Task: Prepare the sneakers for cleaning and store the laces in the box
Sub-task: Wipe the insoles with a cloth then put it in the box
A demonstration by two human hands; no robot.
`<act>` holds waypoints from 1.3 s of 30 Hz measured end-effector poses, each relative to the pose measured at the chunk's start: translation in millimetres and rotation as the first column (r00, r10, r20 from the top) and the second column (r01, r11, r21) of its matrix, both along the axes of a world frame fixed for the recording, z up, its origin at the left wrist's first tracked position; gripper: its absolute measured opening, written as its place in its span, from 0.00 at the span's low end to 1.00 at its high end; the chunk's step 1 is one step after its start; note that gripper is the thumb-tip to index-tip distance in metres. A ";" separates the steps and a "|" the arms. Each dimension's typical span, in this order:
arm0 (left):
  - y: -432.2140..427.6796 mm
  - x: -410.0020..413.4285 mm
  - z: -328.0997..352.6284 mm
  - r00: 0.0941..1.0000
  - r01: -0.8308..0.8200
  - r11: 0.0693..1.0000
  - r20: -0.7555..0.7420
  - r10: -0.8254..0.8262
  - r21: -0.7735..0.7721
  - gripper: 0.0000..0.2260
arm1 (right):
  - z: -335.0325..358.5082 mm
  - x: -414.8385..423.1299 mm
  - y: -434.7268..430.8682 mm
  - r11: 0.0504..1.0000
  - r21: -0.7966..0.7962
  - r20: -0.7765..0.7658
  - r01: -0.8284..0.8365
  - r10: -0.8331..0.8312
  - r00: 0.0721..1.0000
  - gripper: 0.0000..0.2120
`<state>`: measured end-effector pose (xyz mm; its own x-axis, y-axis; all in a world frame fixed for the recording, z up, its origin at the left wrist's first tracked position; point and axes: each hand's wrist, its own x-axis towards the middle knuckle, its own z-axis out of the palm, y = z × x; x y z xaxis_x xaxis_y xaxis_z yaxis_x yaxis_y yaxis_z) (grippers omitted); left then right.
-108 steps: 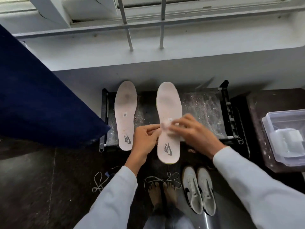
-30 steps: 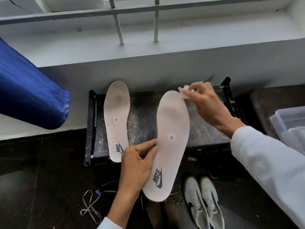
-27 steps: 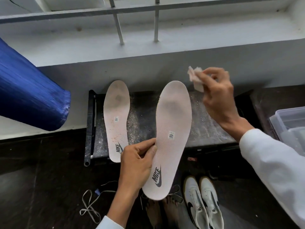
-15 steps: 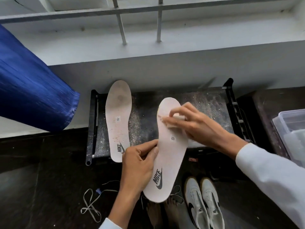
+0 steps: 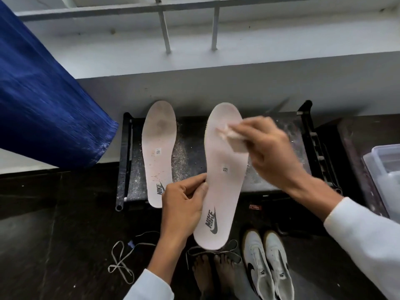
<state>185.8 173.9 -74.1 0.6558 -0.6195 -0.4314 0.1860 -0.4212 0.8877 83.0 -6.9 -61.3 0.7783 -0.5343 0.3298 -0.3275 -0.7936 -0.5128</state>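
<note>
- Held insole (image 5: 225, 176) is the landmark: tilted up off the black stand (image 5: 190, 156), toe end toward the wall, heel end with logo hanging over the floor.
- Left hand (image 5: 184, 204) closed on the held insole's left edge near the heel half, thumb on top, fingers behind.
- Right hand (image 5: 268, 152) pinched shut around a small pale wipe (image 5: 233, 137), pressed on the toe area of the held insole; hand is motion-blurred.
- Step in hand, as I judge it: wiping down the removed insole, part of the prep for cleaning.
- Second insole (image 5: 159, 154) lies flat on the stand, left of the held insole, apart from it; darker smudge near its toe.
- Sneakers (image 5: 268, 265) on the floor, below-right of the held insole's heel, side by side, no laces in them.
- One lace (image 5: 121, 263) loose on the floor, well left of the heel; another lace (image 5: 233, 245) partly hidden under the heel end, by the person's bare feet.
- Clear plastic box (image 5: 383, 165) far right of the held insole, cut off by frame edge; no laces visible in it.
- Next, my guess: finish the wipe, set this insole down on the stand, then gather both laces and carry them right to the box. Lace storage not yet done.
</note>
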 end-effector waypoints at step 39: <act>-24.9 32.3 -26.9 0.990 -0.139 0.987 0.021 0.138 0.077 0.11 | -26.0 -18.0 -41.2 0.898 0.196 0.109 0.394 -0.419 0.901 0.14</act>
